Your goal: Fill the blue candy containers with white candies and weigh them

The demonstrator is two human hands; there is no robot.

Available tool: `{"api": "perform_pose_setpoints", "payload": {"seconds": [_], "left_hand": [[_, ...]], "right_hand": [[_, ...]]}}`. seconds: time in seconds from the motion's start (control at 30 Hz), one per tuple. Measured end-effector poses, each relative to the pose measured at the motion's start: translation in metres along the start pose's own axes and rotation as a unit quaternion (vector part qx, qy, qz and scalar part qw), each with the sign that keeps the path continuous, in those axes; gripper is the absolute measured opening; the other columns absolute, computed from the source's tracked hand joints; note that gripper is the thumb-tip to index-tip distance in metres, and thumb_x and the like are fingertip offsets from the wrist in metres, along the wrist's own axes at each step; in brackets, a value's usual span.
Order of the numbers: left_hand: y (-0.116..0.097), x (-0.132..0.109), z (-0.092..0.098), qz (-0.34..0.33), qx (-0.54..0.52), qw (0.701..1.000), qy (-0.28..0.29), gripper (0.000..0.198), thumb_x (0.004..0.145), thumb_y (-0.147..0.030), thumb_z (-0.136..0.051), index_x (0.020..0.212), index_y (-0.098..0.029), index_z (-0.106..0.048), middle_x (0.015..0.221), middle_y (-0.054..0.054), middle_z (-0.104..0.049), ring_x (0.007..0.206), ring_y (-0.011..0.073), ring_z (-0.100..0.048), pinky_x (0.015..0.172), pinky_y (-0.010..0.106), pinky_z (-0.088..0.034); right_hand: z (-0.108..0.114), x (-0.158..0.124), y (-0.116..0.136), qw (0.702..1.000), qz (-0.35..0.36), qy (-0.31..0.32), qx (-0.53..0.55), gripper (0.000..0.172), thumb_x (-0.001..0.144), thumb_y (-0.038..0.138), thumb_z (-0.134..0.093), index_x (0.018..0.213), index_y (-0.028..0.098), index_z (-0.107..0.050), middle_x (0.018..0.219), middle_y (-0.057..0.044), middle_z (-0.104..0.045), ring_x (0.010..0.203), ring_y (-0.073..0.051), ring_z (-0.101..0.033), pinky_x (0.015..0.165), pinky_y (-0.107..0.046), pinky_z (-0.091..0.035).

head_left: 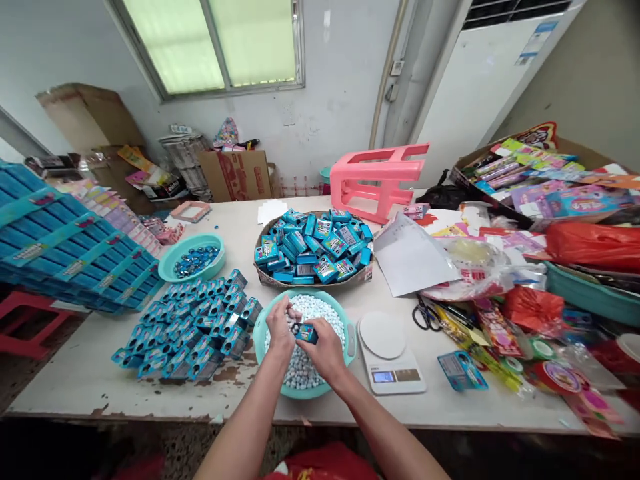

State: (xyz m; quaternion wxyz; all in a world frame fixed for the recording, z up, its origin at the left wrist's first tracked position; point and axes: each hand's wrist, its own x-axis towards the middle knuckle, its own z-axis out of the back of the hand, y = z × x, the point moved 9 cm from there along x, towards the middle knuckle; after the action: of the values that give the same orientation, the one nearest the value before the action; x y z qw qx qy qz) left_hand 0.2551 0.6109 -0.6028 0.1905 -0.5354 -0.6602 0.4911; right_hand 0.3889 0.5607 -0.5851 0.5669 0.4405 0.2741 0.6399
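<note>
My right hand grips a small blue box over a turquoise basin. The basin is full of small white pellets that look like candies. Beside the box's left end, my left hand is closed with its fingers curled, and some of the pellets seem to be in it. A shallow cardboard tray behind the basin is heaped with similar blue boxes. To the left, several blue boxes stand in tight rows with dark round openings on top.
A white digital scale stands right of the basin. A smaller turquoise bowl holds dark blue shiny pieces. Stacked blue display cartons rise at left. Scissors, a blue packet and a pink stool lie to the right.
</note>
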Motion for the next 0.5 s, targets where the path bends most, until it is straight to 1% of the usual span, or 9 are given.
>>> {"api": "perform_pose_setpoints", "payload": {"seconds": [0.07,0.13,0.27,0.33,0.43,0.5], "left_hand": [[0.0,-0.004,0.003,-0.008,0.005,1.0,-0.026,0.035,0.059,-0.042,-0.074,0.064,-0.015,-0.053,0.042,-0.006,-0.044,0.044,0.0124,-0.052,0.048,0.024,-0.04],[-0.001,-0.01,0.0,-0.021,0.008,1.0,-0.022,0.036,0.058,-0.042,-0.075,0.066,-0.015,-0.053,0.043,-0.006,-0.046,0.044,0.0124,-0.053,0.049,0.024,-0.042],[-0.005,-0.02,-0.006,-0.037,0.033,0.999,0.01,0.037,0.062,-0.046,-0.072,0.068,-0.014,-0.055,0.043,-0.005,-0.048,0.043,0.0129,-0.053,0.051,0.025,-0.044],[-0.007,-0.02,-0.006,-0.039,0.043,0.998,0.029,0.037,0.065,-0.048,-0.07,0.07,-0.014,-0.056,0.043,-0.004,-0.049,0.044,0.0138,-0.054,0.051,0.026,-0.044],[-0.013,-0.019,-0.006,-0.044,0.048,0.995,0.076,0.037,0.068,-0.048,-0.068,0.074,-0.013,-0.057,0.046,-0.003,-0.052,0.043,0.0132,-0.054,0.052,0.025,-0.044],[-0.017,-0.02,-0.007,-0.043,0.044,0.993,0.099,0.037,0.068,-0.048,-0.067,0.075,-0.014,-0.058,0.05,-0.002,-0.055,0.047,0.0135,-0.056,0.055,0.026,-0.046]], "right_hand": [[0.002,-0.005,0.002,1.0,0.014,-0.003,0.001,0.031,0.07,0.018,-0.072,0.099,0.02,-0.062,0.097,-0.005,-0.064,0.094,-0.023,-0.058,0.084,-0.035,-0.046],[0.008,-0.01,0.003,1.0,0.011,-0.018,0.003,0.031,0.07,0.019,-0.073,0.1,0.02,-0.062,0.096,-0.005,-0.064,0.094,-0.023,-0.059,0.084,-0.035,-0.046],[0.019,-0.016,0.008,0.999,0.019,-0.047,-0.001,0.027,0.072,0.019,-0.071,0.097,0.021,-0.063,0.095,-0.005,-0.064,0.094,-0.023,-0.059,0.082,-0.035,-0.047],[0.018,-0.017,0.011,0.998,0.022,-0.053,0.008,0.026,0.072,0.019,-0.071,0.096,0.02,-0.063,0.094,-0.005,-0.064,0.093,-0.023,-0.059,0.082,-0.035,-0.047],[0.016,-0.018,0.012,0.997,0.007,-0.072,0.036,0.028,0.07,0.019,-0.072,0.097,0.021,-0.064,0.094,-0.004,-0.064,0.091,-0.022,-0.06,0.081,-0.035,-0.048],[0.014,-0.018,0.014,0.996,0.007,-0.078,0.051,0.028,0.07,0.02,-0.072,0.097,0.021,-0.064,0.094,-0.004,-0.063,0.091,-0.022,-0.06,0.081,-0.035,-0.048]]}}
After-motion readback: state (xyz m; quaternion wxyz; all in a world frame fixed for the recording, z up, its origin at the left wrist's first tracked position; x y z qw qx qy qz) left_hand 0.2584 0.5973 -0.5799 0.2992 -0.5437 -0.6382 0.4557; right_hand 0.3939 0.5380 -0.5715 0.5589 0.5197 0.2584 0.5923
